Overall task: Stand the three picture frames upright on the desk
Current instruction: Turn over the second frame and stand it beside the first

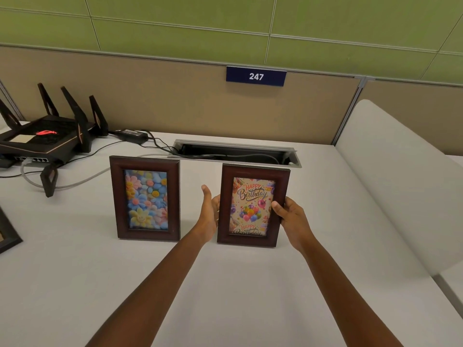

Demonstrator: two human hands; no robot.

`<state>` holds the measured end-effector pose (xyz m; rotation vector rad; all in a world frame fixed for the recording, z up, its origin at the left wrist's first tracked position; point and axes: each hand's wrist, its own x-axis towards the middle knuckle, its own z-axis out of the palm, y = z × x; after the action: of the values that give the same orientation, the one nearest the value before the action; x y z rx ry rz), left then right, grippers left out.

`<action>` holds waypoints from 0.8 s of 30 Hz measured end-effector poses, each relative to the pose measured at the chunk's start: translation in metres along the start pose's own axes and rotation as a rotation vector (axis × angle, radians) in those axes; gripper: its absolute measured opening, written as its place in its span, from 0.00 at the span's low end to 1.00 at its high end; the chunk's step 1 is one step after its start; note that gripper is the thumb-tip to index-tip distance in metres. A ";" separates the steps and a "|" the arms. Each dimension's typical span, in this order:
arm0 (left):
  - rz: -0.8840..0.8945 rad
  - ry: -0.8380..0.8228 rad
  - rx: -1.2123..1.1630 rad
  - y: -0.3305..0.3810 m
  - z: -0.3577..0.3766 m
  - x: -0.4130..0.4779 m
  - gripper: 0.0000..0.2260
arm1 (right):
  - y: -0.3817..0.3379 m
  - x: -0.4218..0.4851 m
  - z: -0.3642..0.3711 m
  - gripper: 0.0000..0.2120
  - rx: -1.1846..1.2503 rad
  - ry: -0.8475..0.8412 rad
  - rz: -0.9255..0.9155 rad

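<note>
Two dark brown picture frames stand upright on the white desk [75, 259]. The flower frame [145, 198] stands alone on the left, nobody touching it. The birthday frame [253, 206] stands to its right, between my hands. My right hand [290, 216] grips its right edge, thumb on the front. My left hand [210, 211] is spread beside its left edge, fingers reaching behind it; whether it touches I cannot tell. A third dark frame [7, 232] lies flat at the desk's far left edge, mostly cut off.
A black router [42, 141] with upright antennas sits at the back left, with a power brick [130, 134] and cables trailing to an open cable tray [235, 152] behind the frames. A beige partition with a "247" sign [256, 76] backs the desk. A white divider [390, 176] rises on the right.
</note>
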<state>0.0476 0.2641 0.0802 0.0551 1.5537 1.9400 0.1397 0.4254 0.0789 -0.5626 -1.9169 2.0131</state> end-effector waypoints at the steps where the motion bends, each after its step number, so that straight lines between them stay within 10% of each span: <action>1: 0.003 0.010 0.016 0.000 0.000 0.000 0.31 | -0.002 0.000 -0.001 0.08 -0.012 -0.010 0.015; 8: 0.302 0.162 0.393 0.004 0.008 -0.013 0.22 | -0.008 -0.009 -0.006 0.21 -0.227 0.071 -0.033; 15: 0.839 0.316 0.939 0.017 0.004 -0.041 0.26 | -0.035 -0.023 0.011 0.17 -0.477 0.478 -0.497; 24: 1.246 0.369 1.271 0.057 -0.025 -0.070 0.24 | -0.075 -0.042 0.090 0.18 -0.698 0.376 -0.749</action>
<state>0.0666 0.2025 0.1481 1.5530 3.2126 1.2081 0.1298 0.3309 0.1594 -0.2623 -2.1081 0.7196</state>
